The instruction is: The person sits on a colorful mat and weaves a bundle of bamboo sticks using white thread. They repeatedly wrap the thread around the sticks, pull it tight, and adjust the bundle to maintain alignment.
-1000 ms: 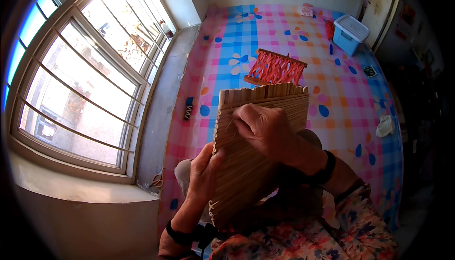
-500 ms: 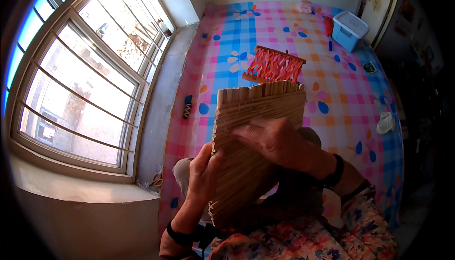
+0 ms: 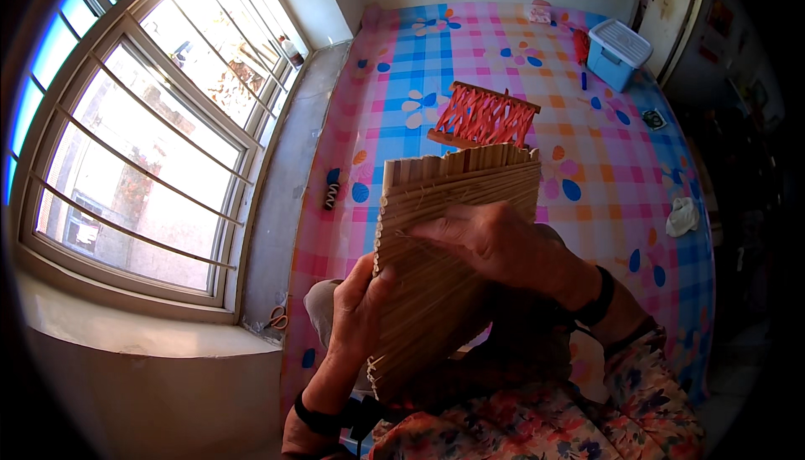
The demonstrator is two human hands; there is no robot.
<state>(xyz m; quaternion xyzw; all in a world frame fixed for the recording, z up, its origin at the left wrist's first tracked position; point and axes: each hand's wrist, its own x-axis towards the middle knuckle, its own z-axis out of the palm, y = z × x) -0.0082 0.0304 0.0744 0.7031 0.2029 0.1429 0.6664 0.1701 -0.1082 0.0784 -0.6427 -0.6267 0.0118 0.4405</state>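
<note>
Nearest the camera, the left hand (image 3: 356,313) grips the side edge of a woven bamboo mat (image 3: 444,250), and the right hand (image 3: 495,242) lies over its face, fingers curled, hiding the weave beneath. Beyond, a red woven frame (image 3: 485,116) rests on the checked cloth (image 3: 604,166); a blue box (image 3: 618,53) stands far right, windows (image 3: 142,124) left.

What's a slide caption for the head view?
Both hands, left hand and right hand, hold a woven straw panel over a checkered cloth.

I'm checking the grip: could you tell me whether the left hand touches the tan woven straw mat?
Touching: the head view shows the left hand gripping the tan woven straw mat's left edge.
</note>
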